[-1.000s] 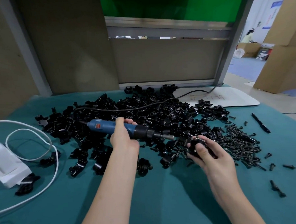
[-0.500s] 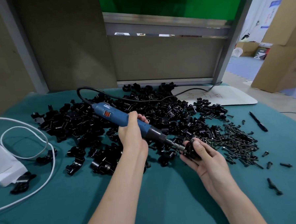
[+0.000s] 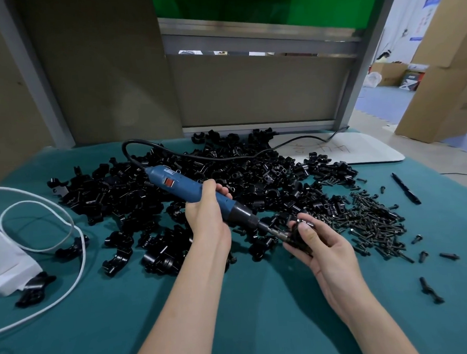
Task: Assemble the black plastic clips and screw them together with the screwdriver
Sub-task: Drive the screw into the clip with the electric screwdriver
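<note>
The screwdriver (image 3: pixel 189 188) has tilted down to the clip (image 3: pixel 297 237), and I see my left hand (image 3: pixel 206 221) gripping its blue body, my right hand (image 3: pixel 325 250) pinching the clip at the bit's tip

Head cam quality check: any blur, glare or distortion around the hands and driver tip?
Head view: wide-angle bowing, the grey frame post leans inward. Head view: soft even light, faint shadows on the teal cloth, no glare. Head view: left hand and right hand fairly sharp, but the black clip at the screwdriver tip reads as a dark blob, detail lost.
</note>
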The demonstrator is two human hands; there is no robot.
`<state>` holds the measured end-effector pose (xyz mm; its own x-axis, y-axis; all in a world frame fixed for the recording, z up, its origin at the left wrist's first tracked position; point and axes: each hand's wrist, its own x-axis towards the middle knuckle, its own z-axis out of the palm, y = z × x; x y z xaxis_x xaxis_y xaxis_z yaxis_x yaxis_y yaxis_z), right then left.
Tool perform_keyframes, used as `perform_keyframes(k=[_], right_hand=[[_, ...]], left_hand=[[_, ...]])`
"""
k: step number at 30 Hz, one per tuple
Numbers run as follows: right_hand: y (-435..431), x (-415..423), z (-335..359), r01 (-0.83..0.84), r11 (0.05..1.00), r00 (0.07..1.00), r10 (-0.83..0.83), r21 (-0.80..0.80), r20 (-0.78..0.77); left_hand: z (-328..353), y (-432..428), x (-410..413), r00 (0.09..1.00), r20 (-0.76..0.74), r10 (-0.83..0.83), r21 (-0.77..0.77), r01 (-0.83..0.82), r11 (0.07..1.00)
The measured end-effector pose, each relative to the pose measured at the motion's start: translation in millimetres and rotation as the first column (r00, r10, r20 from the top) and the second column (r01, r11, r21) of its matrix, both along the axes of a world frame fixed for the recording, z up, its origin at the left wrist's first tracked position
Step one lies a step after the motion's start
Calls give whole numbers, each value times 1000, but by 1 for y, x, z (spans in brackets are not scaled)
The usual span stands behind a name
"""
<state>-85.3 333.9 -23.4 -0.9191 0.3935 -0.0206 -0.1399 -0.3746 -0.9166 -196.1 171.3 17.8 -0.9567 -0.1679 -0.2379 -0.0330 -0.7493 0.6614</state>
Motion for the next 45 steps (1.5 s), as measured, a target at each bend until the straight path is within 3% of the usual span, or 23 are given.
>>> perform_keyframes(k=[34,45], right_hand=[[2,-5,-6,-17,1000,1000,17,-18,8],[-2,-2,-3,15,998,1000,-14,66,-4]], left_hand=[[-5,3,3,996,77,-51,27,49,998],[-5,4,5,995,85,-45,7,45,999]])
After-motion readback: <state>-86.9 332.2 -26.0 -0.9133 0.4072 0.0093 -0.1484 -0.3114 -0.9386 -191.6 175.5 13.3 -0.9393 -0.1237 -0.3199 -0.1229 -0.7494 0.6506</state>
